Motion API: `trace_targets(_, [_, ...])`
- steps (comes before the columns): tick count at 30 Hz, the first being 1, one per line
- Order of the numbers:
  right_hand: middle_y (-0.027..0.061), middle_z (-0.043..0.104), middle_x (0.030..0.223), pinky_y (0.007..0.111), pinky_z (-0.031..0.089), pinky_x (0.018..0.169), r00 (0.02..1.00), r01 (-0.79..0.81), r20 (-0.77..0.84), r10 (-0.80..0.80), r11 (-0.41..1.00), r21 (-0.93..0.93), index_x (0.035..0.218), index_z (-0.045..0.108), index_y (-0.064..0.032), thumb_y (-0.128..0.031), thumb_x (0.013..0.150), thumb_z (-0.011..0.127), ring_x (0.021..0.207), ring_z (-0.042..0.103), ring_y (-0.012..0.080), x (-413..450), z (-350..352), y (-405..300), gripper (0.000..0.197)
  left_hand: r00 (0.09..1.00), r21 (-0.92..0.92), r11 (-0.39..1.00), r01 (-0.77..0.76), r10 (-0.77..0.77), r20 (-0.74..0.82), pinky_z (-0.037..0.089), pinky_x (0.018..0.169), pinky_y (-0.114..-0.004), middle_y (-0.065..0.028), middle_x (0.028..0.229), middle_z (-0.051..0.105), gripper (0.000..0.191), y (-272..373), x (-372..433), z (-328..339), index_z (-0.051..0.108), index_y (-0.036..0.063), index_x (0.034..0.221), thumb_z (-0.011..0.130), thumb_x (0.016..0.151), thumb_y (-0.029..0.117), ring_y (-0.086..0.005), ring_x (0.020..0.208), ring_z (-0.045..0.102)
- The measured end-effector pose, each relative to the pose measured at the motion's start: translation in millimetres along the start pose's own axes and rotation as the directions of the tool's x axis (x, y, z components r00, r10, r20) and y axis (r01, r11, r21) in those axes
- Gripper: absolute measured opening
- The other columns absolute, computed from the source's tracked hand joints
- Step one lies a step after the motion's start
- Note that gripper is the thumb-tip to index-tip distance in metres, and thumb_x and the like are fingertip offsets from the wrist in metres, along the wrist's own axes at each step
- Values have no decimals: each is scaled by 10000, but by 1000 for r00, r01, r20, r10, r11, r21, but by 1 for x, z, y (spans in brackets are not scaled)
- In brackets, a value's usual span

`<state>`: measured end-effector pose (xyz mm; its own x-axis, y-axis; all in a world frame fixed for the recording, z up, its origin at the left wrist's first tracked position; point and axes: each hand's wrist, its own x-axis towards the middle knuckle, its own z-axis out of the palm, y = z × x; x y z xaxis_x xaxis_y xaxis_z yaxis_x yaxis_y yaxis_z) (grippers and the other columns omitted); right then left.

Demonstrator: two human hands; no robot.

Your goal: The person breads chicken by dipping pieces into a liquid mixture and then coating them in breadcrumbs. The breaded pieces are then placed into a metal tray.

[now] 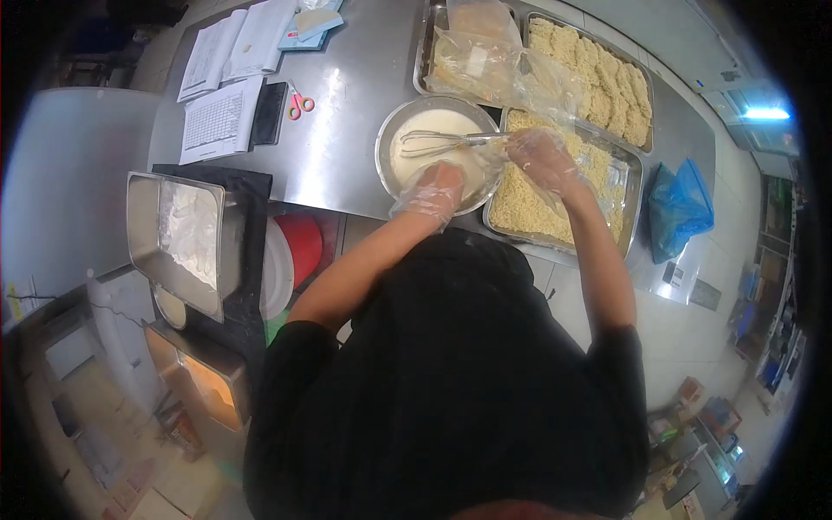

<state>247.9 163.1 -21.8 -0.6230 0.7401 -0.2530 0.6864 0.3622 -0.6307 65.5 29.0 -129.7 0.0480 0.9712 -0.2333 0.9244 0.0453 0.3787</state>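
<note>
A round metal bowl (385, 170) of pale, creamy batter (434, 123) stands at the table's near edge. Across it lies a wire whisk (429, 144), its handle end reaching to my right hand (541, 156), which wears a clear plastic glove and is closed around it above the bowl's right side. My left hand (437, 187), also gloved, dips over the near part of the bowl; its fingertips are hidden, so what they hold cannot be told. Right of the bowl, touching or nearly so, is a metal tray (636, 195) of pale yellow crumbs (530, 211).
Behind stand a tray of crumb-coated pieces (598, 71) and a tray with plastic bags (481, 62). Pink-handled scissors (299, 104), a dark tablet-like item (268, 114) and papers (218, 120) lie left. A deep pan of white powder (192, 227) stands lower left, a blue bag (679, 208) right.
</note>
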Motion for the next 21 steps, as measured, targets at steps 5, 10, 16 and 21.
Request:
trace_targets(5, [228,707,1058,440,496,912,1000,-27,-6,29,988,150,1101,712,-11,-377,952,600,1012,671,372,-8,-4,12,410,998,-161,986,-41,49,49,575,804,-449,-222,936,724,198,-6,9,-18,775,47,930,645,852,174,-380,898,714])
trace_targets(10, [225,694,1078,431,488,925,998,-12,61,-1,974,225,1127,699,-21,-377,950,613,1046,662,356,-13,-6,21,407,986,-559,813,166,-134,98,573,804,-371,-213,954,741,234,-22,-14,-85,787,46,957,740,772,180,-322,791,730])
trace_targets(16, [231,694,1099,449,499,930,993,116,-39,-112,982,148,1105,701,-13,-364,933,640,1059,657,387,-12,7,7,396,968,-186,953,238,-248,-33,574,796,-442,-217,939,731,185,-39,-17,-57,781,67,951,707,832,188,-377,857,718])
trace_targets(21, [237,691,1087,459,505,929,993,118,-19,-118,993,5,1096,702,-12,-333,911,654,1058,654,405,-3,21,2,373,950,64,950,307,-310,48,564,826,-489,-221,970,722,170,-21,-11,-48,772,71,908,660,871,193,-403,923,701])
